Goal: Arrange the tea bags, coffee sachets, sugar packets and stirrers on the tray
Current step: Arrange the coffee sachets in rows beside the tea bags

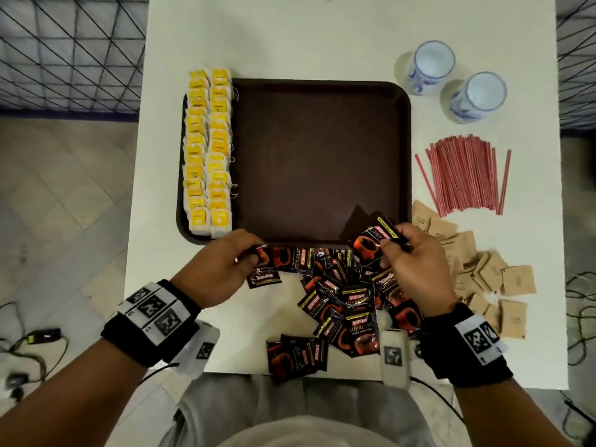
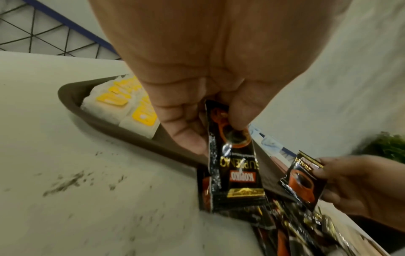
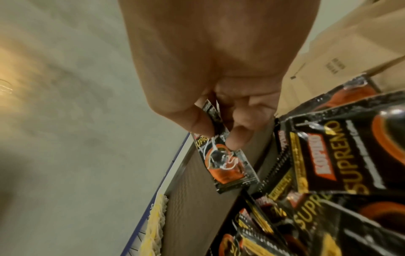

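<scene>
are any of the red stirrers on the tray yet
No, the red stirrers all lie on the white table, to the right of the tray.

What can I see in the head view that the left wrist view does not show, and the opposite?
Only the head view shows the two cups, the red stirrers, the brown sugar packets and the whole of both tea bag rows on the tray's left side.

Only the left wrist view shows, close up, the left hand pinching a sachet by its end, so that it hangs down.

Both show the tray, the nearest tea bags, the sachet pile on the table, and the right hand holding another sachet.
</scene>
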`<state>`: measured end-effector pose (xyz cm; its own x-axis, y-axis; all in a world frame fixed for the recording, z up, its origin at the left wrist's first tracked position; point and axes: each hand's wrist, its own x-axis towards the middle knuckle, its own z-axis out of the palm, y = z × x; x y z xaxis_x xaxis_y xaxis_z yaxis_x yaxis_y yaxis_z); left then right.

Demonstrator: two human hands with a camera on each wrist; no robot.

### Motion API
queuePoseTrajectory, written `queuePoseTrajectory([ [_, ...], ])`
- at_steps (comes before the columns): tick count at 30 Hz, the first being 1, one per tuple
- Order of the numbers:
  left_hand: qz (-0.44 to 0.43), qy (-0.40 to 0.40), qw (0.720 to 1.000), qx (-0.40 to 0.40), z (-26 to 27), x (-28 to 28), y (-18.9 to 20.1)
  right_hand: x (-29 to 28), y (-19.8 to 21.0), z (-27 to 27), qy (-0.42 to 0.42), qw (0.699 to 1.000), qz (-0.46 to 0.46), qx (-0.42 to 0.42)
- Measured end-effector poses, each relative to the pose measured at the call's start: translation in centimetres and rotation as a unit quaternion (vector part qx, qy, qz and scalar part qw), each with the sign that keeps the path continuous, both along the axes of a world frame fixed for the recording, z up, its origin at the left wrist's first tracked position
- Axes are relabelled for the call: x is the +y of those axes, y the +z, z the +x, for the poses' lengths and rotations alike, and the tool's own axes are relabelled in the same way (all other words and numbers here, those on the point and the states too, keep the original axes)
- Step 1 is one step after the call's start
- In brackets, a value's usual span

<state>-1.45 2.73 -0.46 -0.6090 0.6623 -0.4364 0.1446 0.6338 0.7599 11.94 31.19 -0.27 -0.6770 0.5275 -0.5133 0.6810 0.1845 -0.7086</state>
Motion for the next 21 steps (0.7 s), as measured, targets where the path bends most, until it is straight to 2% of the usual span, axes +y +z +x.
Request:
queuePoseTrajectory([
  [5, -0.008, 0.050, 0.998, 0.048, -2.7, 0.9, 1.5, 0.8, 0.3, -1.3, 0.031, 0.999, -0.022, 0.037],
  [8, -0.023, 0.082, 0.996, 0.029, -5.0, 1.5, 2.2, 1.0, 0.3, -2.8, 0.031, 0.997, -0.046, 0.055],
  [15, -0.005, 0.080, 0.995, 0.061, -10.2, 2.9, 3.0, 0.1, -0.4, -8.2, 0.075, 0.992, -0.077, 0.067],
  [18, 0.001, 0.085, 0.995, 0.056, -12.6, 2.6, 2.1, -0.9, -1.3, -10.6, 0.083, 0.991, -0.080, 0.070],
  [21, 0.034, 0.138, 0.989, 0.026, -15.2, 3.1, 1.8, -2.0, -1.9, -13.3, 0.091, 0.990, -0.078, 0.075],
])
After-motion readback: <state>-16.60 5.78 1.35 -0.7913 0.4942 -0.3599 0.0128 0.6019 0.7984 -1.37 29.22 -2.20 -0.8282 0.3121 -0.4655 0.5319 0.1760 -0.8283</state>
